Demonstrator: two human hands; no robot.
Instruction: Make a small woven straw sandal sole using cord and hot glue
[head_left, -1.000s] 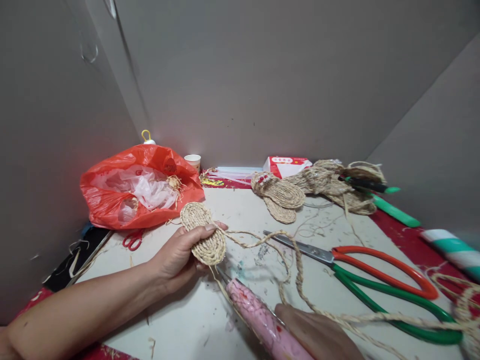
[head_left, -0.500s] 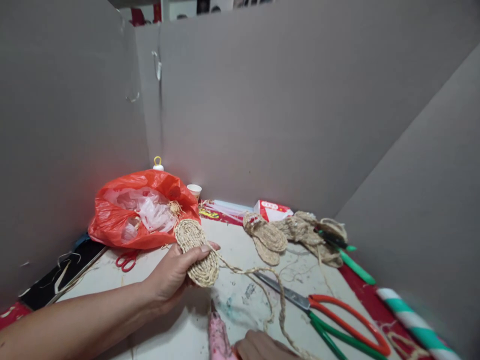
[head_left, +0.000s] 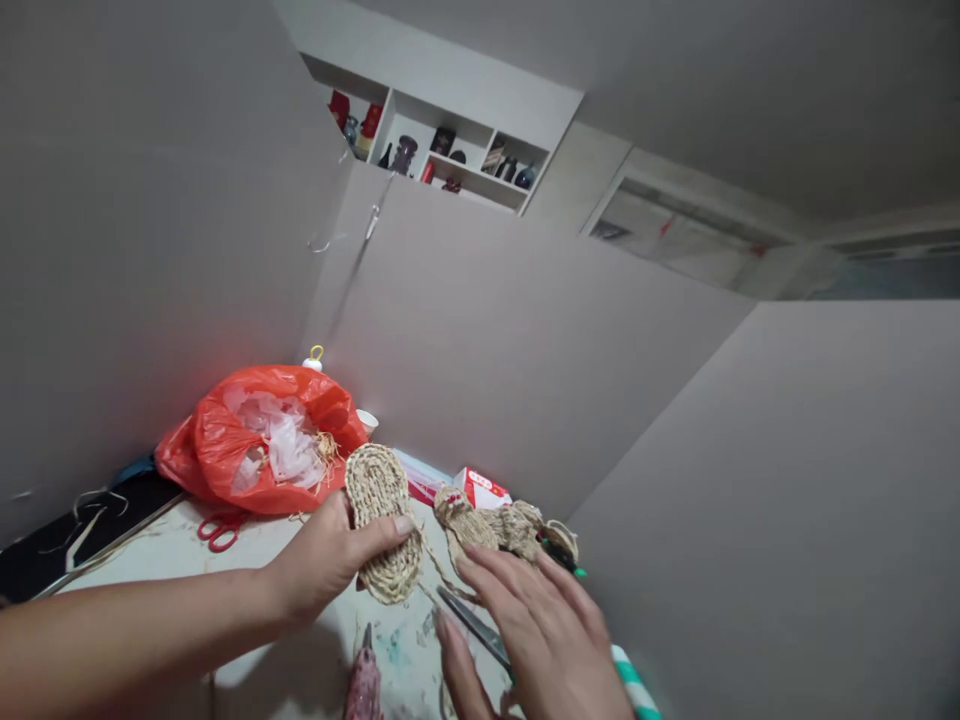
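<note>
My left hand [head_left: 326,555] grips a coiled, braided straw shoe sole [head_left: 379,490] upright, its thumb pressed across the front. From the sole's right edge a braided straw cord [head_left: 441,568] runs toward my right hand [head_left: 544,640]. That hand is open, thumb and fingers apart, above the large scissors [head_left: 474,622], whose handles it mostly hides. Below the sole, the pink-patterned glue gun [head_left: 365,685] lies with its dark nozzle pointing away from me. Behind my right fingers sit more woven straw pieces [head_left: 465,515], partly covered.
A red plastic bag [head_left: 214,450] with white plastic and straw stands at the left back, small red scissors [head_left: 221,530] before it. Behind are a paper cup [head_left: 367,422] and a red-and-white box [head_left: 482,488]. A green-and-white striped roll [head_left: 636,685] lies right. Grey panels [head_left: 480,330] enclose the table.
My right hand has risen from the bottom edge to above the scissors, its fingers now spread. My left hand still holds the sole. The view has tilted up, showing shelves above the panels.
</note>
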